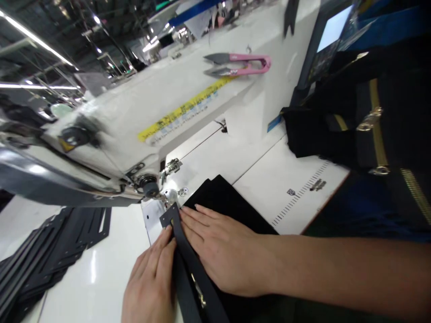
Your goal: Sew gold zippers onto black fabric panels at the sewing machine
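A black strip-like panel with a long slot [180, 244] lies on dark fabric [220, 197], its front end by the sewing machine's needle area [166, 197]. A zipper with a gold pull [198, 291] shows in the slot. My left hand [148, 280] rests along the panel's left edge, fingertips touching it near the front end; its thumb is hidden. Flat on the fabric, against the panel's right edge, lies my right hand [229, 251] with fingers stretched forward.
The white machine arm [117, 103] spans above, with pink thread snips [249, 65] on it. Several slotted black panels [63, 251] are stacked at left. Dark pieces with gold zippers [373, 121] lie at right, below a screen [335, 29]. A ruler scale [299, 193] marks the table.
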### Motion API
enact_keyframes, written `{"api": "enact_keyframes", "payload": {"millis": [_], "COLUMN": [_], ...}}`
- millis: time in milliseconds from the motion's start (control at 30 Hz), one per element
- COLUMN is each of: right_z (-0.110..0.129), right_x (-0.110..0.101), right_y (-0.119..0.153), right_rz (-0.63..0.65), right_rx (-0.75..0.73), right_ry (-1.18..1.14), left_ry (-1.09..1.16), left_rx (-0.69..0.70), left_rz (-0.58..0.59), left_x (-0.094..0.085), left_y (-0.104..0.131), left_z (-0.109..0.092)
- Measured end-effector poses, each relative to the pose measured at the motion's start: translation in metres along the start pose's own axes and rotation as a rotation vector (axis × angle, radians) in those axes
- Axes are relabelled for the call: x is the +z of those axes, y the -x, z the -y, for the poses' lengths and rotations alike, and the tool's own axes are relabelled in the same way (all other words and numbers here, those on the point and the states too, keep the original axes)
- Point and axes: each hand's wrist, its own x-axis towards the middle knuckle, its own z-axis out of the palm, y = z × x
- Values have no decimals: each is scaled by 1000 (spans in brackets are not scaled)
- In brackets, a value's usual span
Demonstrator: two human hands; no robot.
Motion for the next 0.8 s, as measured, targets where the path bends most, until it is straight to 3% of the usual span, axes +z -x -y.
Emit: {"api": "enact_keyframes", "payload": {"millis": [300, 467, 800], "right_z": [7, 5, 0], "right_x": [0, 5, 8], "right_y": [-3, -6, -13], "right_rz": [86, 72, 92], "right_rx": [-29, -74, -100], "right_ry": [76, 165, 236], "left_ry": [-6, 37, 9], "left_rx": [-71, -203, -139], "left_rz": [-81, -135, -138], "left_x": [6, 3, 13], "left_y": [2, -1, -7], "left_z": [-11, -14, -10]}}
